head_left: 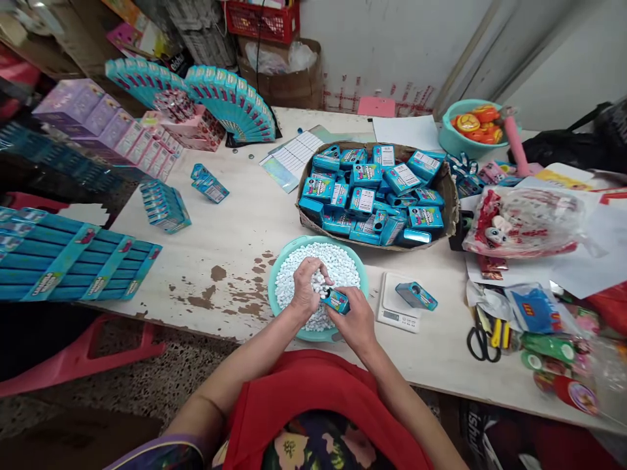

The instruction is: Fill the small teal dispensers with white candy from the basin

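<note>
My left hand (306, 287) is cupped round some small white candies (318, 281), right at the round opening of a blue candy tin (337, 300). That tin is tilted in my right hand (356, 320), its opening turned toward my left fingers. Both hands are over a mint-green basin (363, 267) filled with more of the same white candies. Just right of the basin is a white digital scale (399, 307), with another blue tin (416, 296) resting on it.
Behind the basin, a cut-down cardboard box (306, 225) holds many blue tins. Blue tins stand in a row (165, 205) at left, near fan-shaped stacks (232, 101). Black scissors (484, 339), plastic bags and a tub of orange toys (448, 134) crowd the right side.
</note>
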Demonstrator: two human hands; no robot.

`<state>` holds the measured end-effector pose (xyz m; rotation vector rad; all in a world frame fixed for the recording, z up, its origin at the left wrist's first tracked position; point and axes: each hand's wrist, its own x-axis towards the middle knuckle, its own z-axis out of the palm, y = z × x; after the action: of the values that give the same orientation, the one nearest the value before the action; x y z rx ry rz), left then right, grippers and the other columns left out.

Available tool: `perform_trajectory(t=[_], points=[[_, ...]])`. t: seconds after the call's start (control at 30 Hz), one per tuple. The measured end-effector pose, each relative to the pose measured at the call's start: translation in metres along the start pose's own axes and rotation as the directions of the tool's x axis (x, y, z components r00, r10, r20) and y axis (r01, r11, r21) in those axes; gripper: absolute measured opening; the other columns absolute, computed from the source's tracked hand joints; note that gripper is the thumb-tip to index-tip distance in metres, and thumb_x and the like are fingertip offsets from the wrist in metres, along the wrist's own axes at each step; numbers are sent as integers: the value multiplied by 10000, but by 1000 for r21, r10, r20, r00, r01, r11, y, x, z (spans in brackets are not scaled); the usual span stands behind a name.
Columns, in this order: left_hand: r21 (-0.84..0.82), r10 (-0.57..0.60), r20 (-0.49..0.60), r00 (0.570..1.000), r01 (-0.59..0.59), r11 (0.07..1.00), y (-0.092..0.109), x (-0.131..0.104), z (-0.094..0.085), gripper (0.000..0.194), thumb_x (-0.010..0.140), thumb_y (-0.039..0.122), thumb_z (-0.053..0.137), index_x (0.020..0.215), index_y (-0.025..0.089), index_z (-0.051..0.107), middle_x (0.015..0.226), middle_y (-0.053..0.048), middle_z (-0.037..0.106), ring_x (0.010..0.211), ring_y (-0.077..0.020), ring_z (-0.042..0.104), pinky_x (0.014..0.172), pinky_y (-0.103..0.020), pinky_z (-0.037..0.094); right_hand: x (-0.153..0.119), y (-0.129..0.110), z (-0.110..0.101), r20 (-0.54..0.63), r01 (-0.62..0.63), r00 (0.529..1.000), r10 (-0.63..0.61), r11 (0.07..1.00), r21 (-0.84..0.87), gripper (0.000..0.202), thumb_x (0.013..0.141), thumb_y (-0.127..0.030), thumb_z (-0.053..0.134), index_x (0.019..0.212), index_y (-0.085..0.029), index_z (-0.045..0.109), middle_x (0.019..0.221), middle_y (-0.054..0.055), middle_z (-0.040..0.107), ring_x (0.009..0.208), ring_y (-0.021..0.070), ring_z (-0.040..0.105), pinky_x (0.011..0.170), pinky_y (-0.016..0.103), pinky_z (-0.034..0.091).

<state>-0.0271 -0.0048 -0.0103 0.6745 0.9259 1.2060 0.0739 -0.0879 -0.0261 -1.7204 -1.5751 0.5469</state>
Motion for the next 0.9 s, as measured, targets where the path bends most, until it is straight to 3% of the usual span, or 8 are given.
perform_trajectory(t=[0.27, 0.47, 0.9], points=[[51, 11, -77, 997, -7, 999, 6, -3, 13, 255, 754, 376, 610, 629, 166, 537, 603, 5, 550, 508, -108, 539, 562, -258, 443, 5, -1, -4, -21, 33, 999, -32, 997, 69, 260, 724, -188, 605, 979, -230, 577, 905, 41, 612, 888, 233, 565, 767, 345, 445], [93, 97, -98, 990, -88, 992, 9, -7, 22, 194, 747, 359, 614, 815, 177, 598, 585, 36, 540, 486, -101, 528, 579, -255, 432, 7, -2, -11, -51, 13, 999, -7, 992, 129, 257, 694, -170, 596, 943, -231, 574, 883, 35, 606, 865, 229, 562, 759, 342, 447], [109, 185, -68, 980, -177, 978, 14, -24, 35, 170, 782, 345, 603, 793, 177, 575, 549, 40, 503, 514, -98, 521, 589, -245, 421, 9, -2, -22, -83, 84, 994, -67, 972, 220, 253, 695, -181, 600, 942, -230, 585, 895, 36, 614, 877, 229, 582, 776, 341, 458]])
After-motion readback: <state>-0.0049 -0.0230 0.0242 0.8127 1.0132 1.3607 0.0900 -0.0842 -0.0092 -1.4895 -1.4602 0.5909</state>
